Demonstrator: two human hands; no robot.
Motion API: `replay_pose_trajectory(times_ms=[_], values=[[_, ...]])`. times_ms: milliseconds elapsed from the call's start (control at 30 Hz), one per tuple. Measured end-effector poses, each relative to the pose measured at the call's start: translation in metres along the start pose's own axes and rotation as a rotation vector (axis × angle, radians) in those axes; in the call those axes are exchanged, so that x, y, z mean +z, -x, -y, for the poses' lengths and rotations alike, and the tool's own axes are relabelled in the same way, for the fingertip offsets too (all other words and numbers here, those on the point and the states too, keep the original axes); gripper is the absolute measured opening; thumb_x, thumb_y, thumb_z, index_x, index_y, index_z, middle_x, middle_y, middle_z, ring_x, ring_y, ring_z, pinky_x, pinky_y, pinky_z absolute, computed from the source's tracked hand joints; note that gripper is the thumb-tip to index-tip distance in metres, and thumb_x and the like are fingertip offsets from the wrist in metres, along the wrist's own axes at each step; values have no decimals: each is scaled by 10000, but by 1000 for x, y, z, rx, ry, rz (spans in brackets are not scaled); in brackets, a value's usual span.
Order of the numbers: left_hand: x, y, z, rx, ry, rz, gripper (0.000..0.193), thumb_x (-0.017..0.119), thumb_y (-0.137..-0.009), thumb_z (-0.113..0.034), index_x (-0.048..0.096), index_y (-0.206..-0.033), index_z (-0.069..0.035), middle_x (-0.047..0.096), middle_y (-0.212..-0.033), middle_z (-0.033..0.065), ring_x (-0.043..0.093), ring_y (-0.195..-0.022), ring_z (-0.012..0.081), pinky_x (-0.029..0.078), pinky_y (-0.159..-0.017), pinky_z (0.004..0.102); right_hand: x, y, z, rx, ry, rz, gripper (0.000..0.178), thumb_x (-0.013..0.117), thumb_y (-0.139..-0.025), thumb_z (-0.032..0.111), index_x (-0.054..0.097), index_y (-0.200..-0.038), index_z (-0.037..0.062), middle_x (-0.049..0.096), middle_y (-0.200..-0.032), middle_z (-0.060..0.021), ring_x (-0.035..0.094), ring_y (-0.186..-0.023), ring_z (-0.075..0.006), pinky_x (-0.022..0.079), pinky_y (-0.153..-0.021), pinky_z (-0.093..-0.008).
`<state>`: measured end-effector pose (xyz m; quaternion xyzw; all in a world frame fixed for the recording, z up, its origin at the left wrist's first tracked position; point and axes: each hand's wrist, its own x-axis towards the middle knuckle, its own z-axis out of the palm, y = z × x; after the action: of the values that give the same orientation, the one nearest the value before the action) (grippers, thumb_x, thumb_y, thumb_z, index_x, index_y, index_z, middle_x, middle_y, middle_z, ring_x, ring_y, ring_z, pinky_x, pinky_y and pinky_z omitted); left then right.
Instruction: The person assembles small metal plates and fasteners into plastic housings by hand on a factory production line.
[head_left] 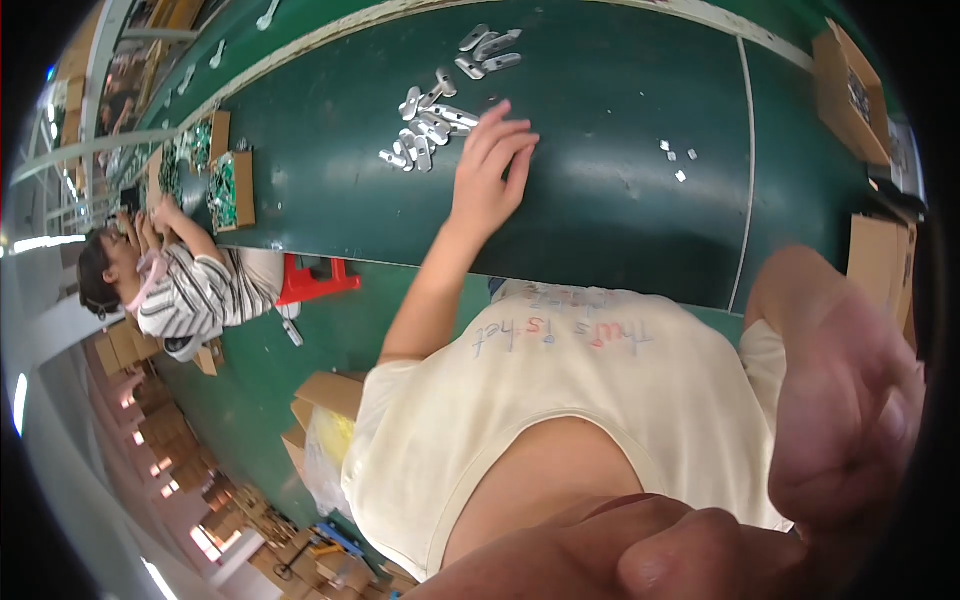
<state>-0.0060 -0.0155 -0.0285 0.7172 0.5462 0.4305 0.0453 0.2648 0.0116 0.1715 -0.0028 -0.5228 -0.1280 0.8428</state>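
Note:
My left hand reaches over the green table with its fingers apart, and I see nothing held in it. Just beyond its fingertips, to the left, lies a loose pile of small silvery metal pieces, oblong with rounded ends and dark holes. A smaller group of the same pieces rests farther back. My right hand is raised close to the camera at the right, large and blurred. Its fingers are partly cut off and smeared, so whether it grips anything does not show.
A few tiny white bits are scattered on the table's right part. Cardboard boxes stand at the right edge. Leftward, a co-worker sits beside boxes of green parts, near a red stool. An open carton is on the floor.

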Motion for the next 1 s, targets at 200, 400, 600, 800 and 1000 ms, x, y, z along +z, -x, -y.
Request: replay_pose_trajectory(times_ms=[200,400,600,800,1000], values=[[21,-53,83,-101,-434,47,520,588,-808,-459,488,-1257,-217,349,-1384,119,226,-1293,441,258,-1017,542,-16,43,-12,105,-202,80,153,318,-820,37,450,-892,8,537,-665,-113,426,-447,-141,399,-399,-254],[63,-37,95,-63,-521,190,548,437,-879,-491,377,-1348,-215,307,-1421,83,246,-1299,387,164,-1004,638,-70,86,-15,572,0,578,363,341,-745,-75,406,-1100,-29,540,-744,-270,507,-561,-291,452,-434,-310],[40,2,36,-20,-372,367,531,510,-866,-423,380,-1345,-235,283,-1435,66,209,-1331,340,146,-1031,612,-77,126,-21,929,116,858,314,335,-815,-126,503,-1072,-66,607,-790,-209,534,-600,-184,367,-480,-223],[-45,-19,39,-154,-149,141,469,674,-739,-240,550,-1178,-130,452,-1305,140,383,-1228,345,282,-1014,477,-91,128,-37,1045,304,949,324,360,-854,-104,546,-1105,-19,637,-872,-109,571,-717,-113,410,-589,-197],[-52,34,117,-278,-378,207,467,462,-877,-239,424,-1327,-120,398,-1371,139,311,-1277,375,158,-1067,472,-140,116,-59,596,829,855,327,518,-722,-111,581,-1006,37,583,-947,-124,588,-870,-256,474,-742,-307]])
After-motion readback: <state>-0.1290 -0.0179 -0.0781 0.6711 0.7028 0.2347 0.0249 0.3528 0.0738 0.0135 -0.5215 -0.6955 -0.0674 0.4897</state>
